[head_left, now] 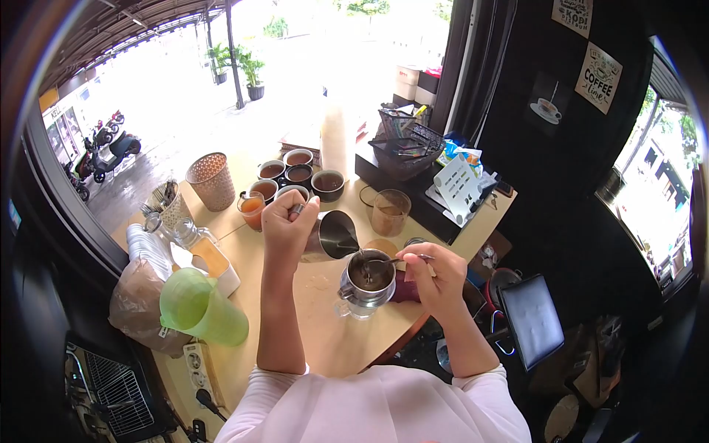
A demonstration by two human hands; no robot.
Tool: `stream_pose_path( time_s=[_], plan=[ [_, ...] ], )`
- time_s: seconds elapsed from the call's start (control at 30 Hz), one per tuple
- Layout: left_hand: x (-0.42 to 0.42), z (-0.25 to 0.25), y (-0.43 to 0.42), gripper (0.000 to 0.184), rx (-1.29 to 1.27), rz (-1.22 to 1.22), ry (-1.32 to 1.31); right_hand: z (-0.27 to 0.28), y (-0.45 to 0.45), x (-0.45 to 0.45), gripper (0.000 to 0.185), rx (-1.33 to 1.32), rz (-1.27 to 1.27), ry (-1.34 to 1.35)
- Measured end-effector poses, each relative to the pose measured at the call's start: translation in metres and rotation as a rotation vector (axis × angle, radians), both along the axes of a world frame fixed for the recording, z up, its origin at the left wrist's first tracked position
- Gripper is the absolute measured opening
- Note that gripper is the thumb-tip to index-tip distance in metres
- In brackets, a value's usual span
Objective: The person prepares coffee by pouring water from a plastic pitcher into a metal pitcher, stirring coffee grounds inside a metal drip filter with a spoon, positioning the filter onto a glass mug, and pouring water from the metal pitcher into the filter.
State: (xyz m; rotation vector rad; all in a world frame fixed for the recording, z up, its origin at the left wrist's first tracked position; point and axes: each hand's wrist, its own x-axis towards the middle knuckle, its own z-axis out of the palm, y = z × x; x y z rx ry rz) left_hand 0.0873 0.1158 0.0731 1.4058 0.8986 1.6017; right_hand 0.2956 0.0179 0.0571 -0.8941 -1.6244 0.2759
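Observation:
My left hand (288, 225) is closed around the handle of a stainless steel pitcher (322, 242). The pitcher tilts to the right, its spout at the rim of a metal coffee dripper (367, 294), and a thin stream seems to fall inside. Dark, wet coffee grounds (371, 276) show in the dripper, which sits on a clear glass mug (360, 312). Between the fingers of my right hand (434, 275) is a thin metal spoon (399, 259), its lower end in the dripper. Behind the pitcher stand several cups of brown drink (327, 181) and a glass of orange-brown drink (252, 210).
A brown-tinted glass (390, 213) stands beyond the dripper. On the left are a green plastic jug (199, 306), a white tray with jars (224, 276) and a woven basket (211, 181). A black caddy (406, 148) and a white sign (458, 188) stand back right.

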Motion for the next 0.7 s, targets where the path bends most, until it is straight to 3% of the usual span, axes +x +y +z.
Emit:
stream_pose_path(
  time_s=[0.7],
  plan=[
    [-0.0013, 0.0002, -0.0004, 0.039, 0.008, -0.01, 0.048, -0.003, -0.0024, -0.0033, 0.01, -0.112, 0.065, 0.096]
  ],
)
